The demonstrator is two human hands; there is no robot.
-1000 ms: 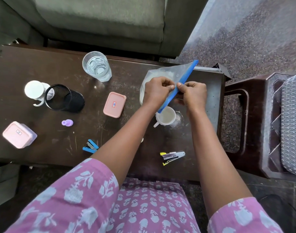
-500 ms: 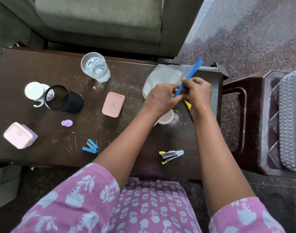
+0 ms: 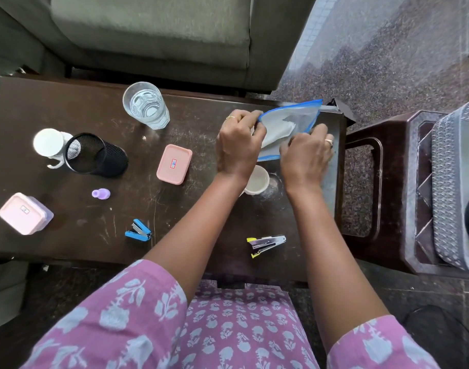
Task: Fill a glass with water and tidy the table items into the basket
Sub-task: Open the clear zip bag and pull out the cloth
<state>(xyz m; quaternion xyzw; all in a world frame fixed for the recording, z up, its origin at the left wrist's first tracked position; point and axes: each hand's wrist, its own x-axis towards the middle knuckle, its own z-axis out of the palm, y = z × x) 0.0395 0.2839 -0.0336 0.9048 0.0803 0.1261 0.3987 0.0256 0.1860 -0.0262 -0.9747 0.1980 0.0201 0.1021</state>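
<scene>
A clear pouch with a blue zip edge (image 3: pixel 289 123) is held flat over the right end of the dark table (image 3: pixel 68 107). My left hand (image 3: pixel 238 145) pinches its left corner and my right hand (image 3: pixel 305 155) grips its near edge. A glass of water (image 3: pixel 146 105) stands at the table's far middle. The grey woven basket (image 3: pixel 451 182) sits on a brown stool (image 3: pixel 371 187) at the right. A small white cup (image 3: pixel 258 181) stands on the table just below my hands.
On the table lie a pink lid (image 3: pixel 174 164), a pink lidded box (image 3: pixel 24 213), a black mesh pen holder (image 3: pixel 95 155), a white mug (image 3: pixel 47 145), a purple cap (image 3: pixel 100 193), a blue staple remover (image 3: pixel 138 230) and a steel stapler (image 3: pixel 265 245). A grey sofa (image 3: pixel 153 30) stands behind.
The pouch has turned from edge-on to lying flat, zip edge now spread wide. My hands have moved apart, the left to its left corner and the right to its near edge.
</scene>
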